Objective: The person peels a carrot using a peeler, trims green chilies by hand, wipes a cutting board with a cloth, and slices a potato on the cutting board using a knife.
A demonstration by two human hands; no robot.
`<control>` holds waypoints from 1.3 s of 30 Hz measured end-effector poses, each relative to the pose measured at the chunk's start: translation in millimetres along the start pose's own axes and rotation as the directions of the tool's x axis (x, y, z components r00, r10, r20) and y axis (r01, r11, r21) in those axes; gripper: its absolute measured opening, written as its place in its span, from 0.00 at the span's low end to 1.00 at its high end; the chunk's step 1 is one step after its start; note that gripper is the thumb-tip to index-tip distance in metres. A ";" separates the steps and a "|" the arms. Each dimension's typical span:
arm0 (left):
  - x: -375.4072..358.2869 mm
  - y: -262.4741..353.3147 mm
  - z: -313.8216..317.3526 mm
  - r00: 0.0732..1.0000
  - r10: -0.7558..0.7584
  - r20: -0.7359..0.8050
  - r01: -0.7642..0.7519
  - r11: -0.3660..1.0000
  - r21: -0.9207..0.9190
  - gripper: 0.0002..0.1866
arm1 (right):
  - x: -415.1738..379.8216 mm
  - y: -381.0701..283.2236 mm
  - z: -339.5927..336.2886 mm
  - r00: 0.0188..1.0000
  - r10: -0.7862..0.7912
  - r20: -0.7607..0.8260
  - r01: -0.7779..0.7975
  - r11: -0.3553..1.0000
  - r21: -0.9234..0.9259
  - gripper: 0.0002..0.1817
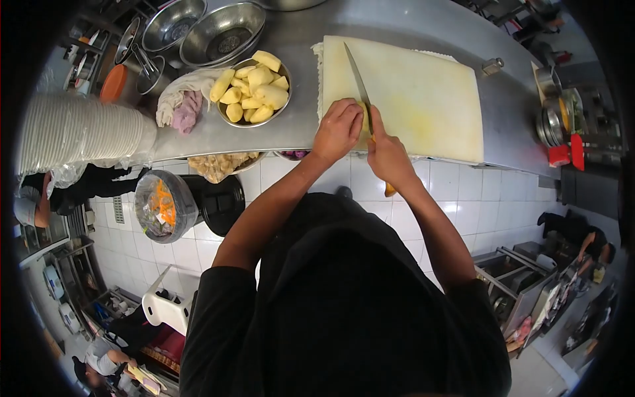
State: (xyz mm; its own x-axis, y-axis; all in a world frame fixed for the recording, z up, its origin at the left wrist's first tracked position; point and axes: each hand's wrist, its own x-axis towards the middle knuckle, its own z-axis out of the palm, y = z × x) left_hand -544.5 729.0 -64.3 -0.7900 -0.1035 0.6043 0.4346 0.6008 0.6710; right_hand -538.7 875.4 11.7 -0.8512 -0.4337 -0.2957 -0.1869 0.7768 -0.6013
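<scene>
My right hand (391, 160) is wrapped round the handle of a long kitchen knife (358, 76). Its blade points away from me over a white cutting board (436, 92) stained yellow in places. My left hand (339, 130) is closed at the board's near left edge, right beside the blade. Under its fingertips shows a bit of a yellow peeled potato (364, 118), mostly hidden by the hand. Left of the board, a metal bowl (287, 109) holds several peeled yellow potatoes (254, 86), some with cut ends.
Empty steel bowls (225, 36) stand at the back left, near a crumpled cloth (185, 99) and stacked plastic-wrapped containers (86, 129). A lined bin (188, 215) with orange scraps is on the floor. A small shaker (492, 65) stands right of the board. Other people are at both sides.
</scene>
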 end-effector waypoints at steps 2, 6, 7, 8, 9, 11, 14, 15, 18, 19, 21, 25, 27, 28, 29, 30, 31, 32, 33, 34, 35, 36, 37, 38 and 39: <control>-0.2 -1.4 0.0 1.000 0.013 -0.003 -0.013 1.000 -0.001 0.06 | 9.9 3.4 -0.4 1.000 -0.024 -0.018 0.024 1.000 0.003 0.39; -1.0 0.3 -2.1 1.000 -0.013 0.009 0.013 1.000 -0.012 0.06 | -3.4 -14.8 -26.6 0.999 0.022 0.041 -0.019 0.998 -0.059 0.38; -0.9 0.3 -2.4 1.000 -0.009 0.010 0.009 1.000 -0.015 0.06 | -12.5 -25.1 -37.3 0.995 0.060 0.074 -0.054 0.996 -0.075 0.38; -0.2 0.3 -1.7 1.000 -0.004 0.008 0.004 1.000 -0.018 0.06 | -20.4 -32.5 -44.7 0.993 0.072 0.092 -0.064 0.994 -0.084 0.37; -0.1 0.3 -1.1 1.000 -0.004 0.007 0.005 1.000 -0.018 0.06 | -28.2 -39.2 -50.4 0.990 0.083 0.111 -0.072 0.993 -0.094 0.37; -0.9 0.6 -1.2 1.000 -0.008 0.005 0.008 1.000 -0.013 0.06 | -37.2 -41.8 -50.8 0.987 0.102 0.123 -0.090 0.991 -0.101 0.37; -1.8 -0.5 -0.9 1.000 -0.009 -0.003 0.009 1.000 -0.019 0.06 | -38.5 -34.8 -42.0 0.991 0.094 0.097 -0.085 0.992 -0.095 0.37; -2.1 -0.9 -0.5 1.000 -0.013 -0.001 0.013 1.000 -0.020 0.06 | -36.6 -30.0 -36.1 0.994 0.070 0.082 -0.062 0.994 -0.095 0.37; -2.4 -1.0 -1.2 1.000 -0.024 0.007 0.024 1.000 -0.013 0.06 | -23.0 -14.3 -16.2 0.998 0.024 0.054 -0.021 0.998 -0.054 0.38; -2.2 -0.4 -1.4 1.000 -0.027 0.010 0.027 1.000 -0.008 0.06 | -15.9 -8.7 -10.4 0.999 0.015 0.045 -0.013 0.999 -0.034 0.38; -2.1 0.5 -1.3 0.999 -0.029 0.013 0.029 1.000 -0.004 0.06 | -0.7 0.7 -0.4 1.000 0.001 0.008 -0.001 1.000 0.007 0.39; -2.3 0.7 -1.5 1.000 -0.025 0.017 0.025 1.000 -0.012 0.06 | 10.1 0.7 -8.3 1.000 0.010 0.003 -0.010 0.999 -0.032 0.39; -1.5 -0.5 -2.2 1.000 -0.019 0.012 0.019 1.000 -0.012 0.06 | -0.1 -10.0 -24.6 0.998 0.045 0.043 -0.043 0.997 -0.059 0.39; -1.5 -0.3 -2.2 1.000 -0.013 0.006 0.013 1.000 -0.011 0.06 | -7.7 -17.3 -33.6 0.996 0.065 0.065 -0.060 0.995 -0.074 0.39; -1.6 0.0 -1.5 1.000 -0.007 -0.001 0.007 1.000 -0.012 0.06 | -15.9 -26.3 -42.5 0.992 0.081 0.097 -0.072 0.993 -0.089 0.38; -1.3 0.4 -0.8 1.000 -0.005 -0.005 0.005 1.000 -0.014 0.06 | -24.6 -36.2 -50.7 0.987 0.098 0.128 -0.084 0.991 -0.106 0.38; -1.4 0.6 -1.0 1.000 -0.004 -0.009 0.003 1.000 -0.014 0.06 | -30.9 -41.8 -54.3 0.981 0.114 0.160 -0.095 0.988 -0.123 0.37; -1.4 0.6 -1.8 1.000 -0.002 -0.013 0.002 1.000 -0.012 0.06 | -34.8 -43.2 -54.6 0.978 0.131 0.163 -0.111 0.986 -0.126 0.37; -1.6 0.1 -1.9 1.000 -0.006 -0.015 0.006 1.000 -0.010 0.06 | -37.5 -44.0 -54.7 0.975 0.148 0.166 -0.127 0.983 -0.130 0.37; -2.1 0.0 -1.5 1.000 -0.011 -0.015 0.011 1.000 -0.009 0.06 | -38.9 -44.2 -54.5 0.971 0.166 0.170 -0.144 0.981 -0.133 0.37; -2.5 0.0 -1.0 1.000 -0.015 -0.014 0.015 1.000 -0.009 0.06 | -39.3 -44.2 -53.7 0.974 0.152 0.166 -0.132 0.983 -0.130 0.37; -2.3 0.1 -1.0 1.000 -0.014 -0.012 0.013 1.000 -0.012 0.06 | -39.6 -44.2 -52.4 0.977 0.139 0.163 -0.119 0.985 -0.126 0.37; -1.7 -0.1 -1.4 1.000 -0.012 -0.008 0.012 1.000 -0.015 0.06 | -39.7 -43.8 -50.7 0.979 0.126 0.160 -0.107 0.987 -0.121 0.37; -1.3 0.0 -1.8 1.000 -0.009 -0.005 0.009 1.000 -0.018 0.06 | -39.1 -42.2 -48.2 0.982 0.119 0.149 -0.103 0.989 -0.108 0.37; -1.4 -0.2 -1.9 1.000 -0.012 0.000 0.012 1.000 -0.017 0.06 | -37.9 -38.9 -44.1 0.984 0.111 0.137 -0.098 0.990 -0.096 0.37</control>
State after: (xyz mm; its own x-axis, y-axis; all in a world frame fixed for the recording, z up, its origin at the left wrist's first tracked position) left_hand -542.6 727.6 -64.4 -0.7953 -0.1104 0.5961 0.4326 0.5857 0.6855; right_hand -520.8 881.8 79.0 -0.7911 -0.4035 -0.4597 -0.1489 0.8560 -0.4950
